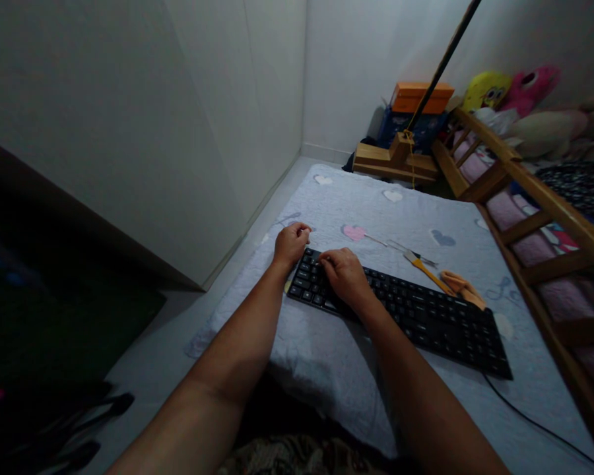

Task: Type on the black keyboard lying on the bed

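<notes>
A black keyboard (pixel 426 313) lies slantwise on a pale blue quilted mat (pixel 356 198) with heart shapes. My left hand (pixel 290 242) rests as a loose fist at the keyboard's far left corner, fingers curled under. My right hand (pixel 344 274) lies on the left end of the keys, fingers bent down and pinched on something I cannot make out. Behind the keyboard lie a yellow-handled tool (pixel 428 270), a thin metal tool (pixel 410 251) and an orange cloth (pixel 462 288).
The keyboard's cable (pixel 534 422) runs off to the lower right. A wooden bed rail (pixel 529 185) with plush toys (pixel 512 92) stands on the right. Boxes (pixel 420 97), a wooden stand (pixel 393 158) and a dark pole (pixel 443 63) sit at the far end. White walls close the left.
</notes>
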{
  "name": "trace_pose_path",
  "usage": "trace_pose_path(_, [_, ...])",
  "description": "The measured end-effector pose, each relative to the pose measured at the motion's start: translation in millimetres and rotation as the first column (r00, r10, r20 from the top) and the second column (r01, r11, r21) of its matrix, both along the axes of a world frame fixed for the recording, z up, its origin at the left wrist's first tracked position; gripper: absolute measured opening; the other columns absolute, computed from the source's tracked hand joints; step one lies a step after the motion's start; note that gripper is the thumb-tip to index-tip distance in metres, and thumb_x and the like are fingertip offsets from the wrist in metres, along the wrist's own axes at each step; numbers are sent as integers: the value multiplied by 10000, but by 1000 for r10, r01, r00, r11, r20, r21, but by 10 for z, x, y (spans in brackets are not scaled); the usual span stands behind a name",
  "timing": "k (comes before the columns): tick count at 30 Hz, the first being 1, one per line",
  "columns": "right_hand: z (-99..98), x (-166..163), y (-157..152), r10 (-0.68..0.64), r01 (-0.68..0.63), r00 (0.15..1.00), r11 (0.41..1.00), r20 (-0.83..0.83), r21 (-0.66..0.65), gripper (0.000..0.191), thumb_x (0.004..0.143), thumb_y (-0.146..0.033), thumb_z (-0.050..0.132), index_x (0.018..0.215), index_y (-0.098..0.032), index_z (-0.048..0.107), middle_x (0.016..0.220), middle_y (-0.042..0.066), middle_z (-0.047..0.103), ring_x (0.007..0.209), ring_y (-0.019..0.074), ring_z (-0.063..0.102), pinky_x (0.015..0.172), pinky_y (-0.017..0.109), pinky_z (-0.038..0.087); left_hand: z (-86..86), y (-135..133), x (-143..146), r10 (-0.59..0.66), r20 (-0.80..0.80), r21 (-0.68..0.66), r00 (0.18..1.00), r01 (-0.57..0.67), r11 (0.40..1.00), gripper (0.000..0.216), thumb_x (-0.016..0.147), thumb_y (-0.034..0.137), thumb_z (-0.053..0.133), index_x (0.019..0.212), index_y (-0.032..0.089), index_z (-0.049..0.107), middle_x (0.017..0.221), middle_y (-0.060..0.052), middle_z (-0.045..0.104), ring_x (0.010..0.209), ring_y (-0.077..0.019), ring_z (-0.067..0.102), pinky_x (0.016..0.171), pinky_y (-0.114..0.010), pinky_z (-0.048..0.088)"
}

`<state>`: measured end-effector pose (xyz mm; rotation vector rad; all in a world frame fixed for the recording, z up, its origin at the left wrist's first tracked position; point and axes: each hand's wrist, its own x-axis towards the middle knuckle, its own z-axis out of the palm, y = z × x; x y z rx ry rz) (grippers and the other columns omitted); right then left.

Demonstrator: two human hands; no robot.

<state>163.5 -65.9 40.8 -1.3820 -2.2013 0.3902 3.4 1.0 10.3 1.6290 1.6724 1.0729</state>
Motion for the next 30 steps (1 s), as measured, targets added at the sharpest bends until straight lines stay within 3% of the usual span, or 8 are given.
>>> trace_pose_path(4, [-50, 5, -2, -24, 25, 998, 1000, -61, 11, 172, 900, -179, 519, 888, -223, 685, 914, 64, 720, 901, 235, 574, 855, 376, 440, 52, -14, -43, 141, -154, 8, 978, -141, 990, 258, 878, 311, 467, 990, 206, 674, 848, -37, 710, 793, -157, 617, 741, -259, 442])
trace_pose_path(8, [-75, 3, -2, -28, 31, 996, 999, -88, 25, 183, 902, -180, 510, 898, -225, 688, 917, 63, 719, 908, 236, 571, 866, 384, 436, 32, -22, -59, 147, -332, 59, 932, -135, 989, 250, 847, 249, 515, 1052, 225, 657, 1009, -52, 690, 968, -195, 572, 889, -310, 409])
trace_pose_path(12, [-78, 6, 3, -34, 36, 995, 999, -94, 19, 189, 899, -175, 512, 911, -220, 695, 926, 63, 722, 911, 239, 569, 881, 395, 428, -14, -35, -48, 161, -470, 53, 868, -154, 987, 285, 823, 287, 567, 1097, 274, 642, 1135, -64, 635, 1104, -266, 499, 914, -373, 390])
trace_pose_path(19, [-83, 22, 9, -54, 55, 994, 998, -92, 15, 199, 898, -177, 508, 926, -222, 700, 945, 71, 720, 929, 246, 560, 878, 396, 426, -12, -37, -21, 116, -503, -24, 857, -148, 989, 259, 825, 341, 585, 1073, 299, 643, 1180, -69, 585, 1152, -291, 456, 938, -405, 371])
trace_pose_path(30, [-74, 16, -45, -17, 21, 994, 999, -112, 34, 166, 883, -173, 533, 874, -220, 692, 881, 55, 720, 891, 233, 580, 847, 373, 441, -13, -40, -9, 124, -489, -2, 863, -143, 990, 215, 822, 358, 584, 1006, 292, 673, 1161, -56, 607, 1137, -280, 484, 931, -402, 365])
